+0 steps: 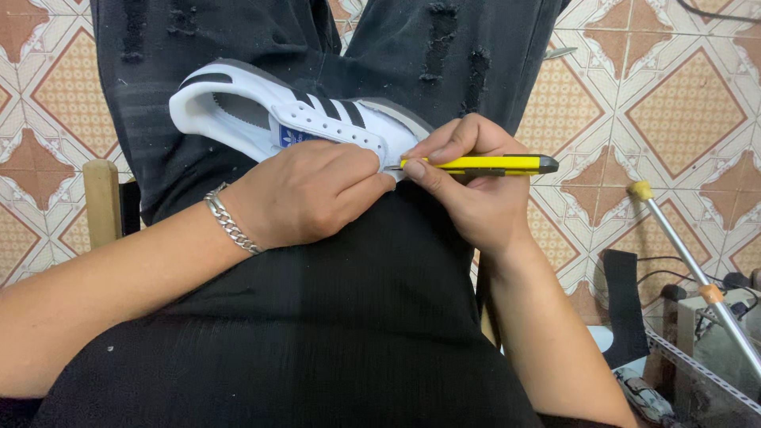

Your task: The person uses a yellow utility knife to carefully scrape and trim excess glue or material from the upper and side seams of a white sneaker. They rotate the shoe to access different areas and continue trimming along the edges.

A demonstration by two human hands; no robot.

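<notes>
Hands [388, 178] over shoe [277, 111] toe, blade hidden

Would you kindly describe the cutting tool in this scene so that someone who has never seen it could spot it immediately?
Start at the white shoe with black stripes lying on the person's lap. At its toe end, the right hand grips a slim utility knife, its tip against the shoe beside the left hand. It is the only bright yellow thing here, with a black end cap.

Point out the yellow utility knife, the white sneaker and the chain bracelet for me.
yellow utility knife [491, 165], head view, middle of its yellow body.
white sneaker [238, 111], head view, side panel behind the black stripes.
chain bracelet [230, 223], head view, links across the left wrist.
</notes>
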